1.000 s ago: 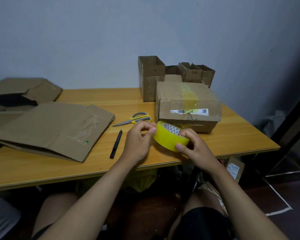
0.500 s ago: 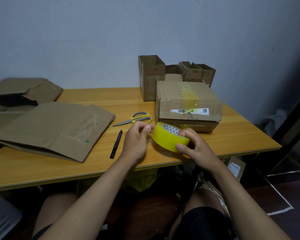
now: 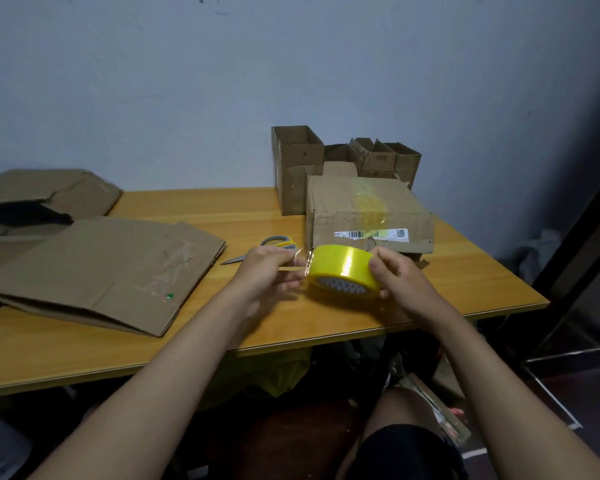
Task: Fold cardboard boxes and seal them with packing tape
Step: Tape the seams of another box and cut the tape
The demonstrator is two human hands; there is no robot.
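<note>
A yellow roll of packing tape (image 3: pixel 343 268) is held just above the wooden table (image 3: pixel 465 282), in front of a closed cardboard box (image 3: pixel 368 209) with a white label and a yellow tape strip on top. My right hand (image 3: pixel 400 277) grips the roll from the right, thumb on its outer face. My left hand (image 3: pixel 269 268) pinches the loose tape end (image 3: pixel 300 263), a short clear strip pulled out to the left of the roll.
Flattened cardboard (image 3: pixel 97 271) lies on the left half of the table, with more flat boxes (image 3: pixel 49 195) behind it. Scissors (image 3: pixel 274 244) lie behind my left hand. Several small open boxes (image 3: pixel 298 168) stand against the wall behind the closed box.
The roll has tipped so its core faces down toward me. My left hand has peeled a short strip of tape away from the roll. Both hands rose slightly.
</note>
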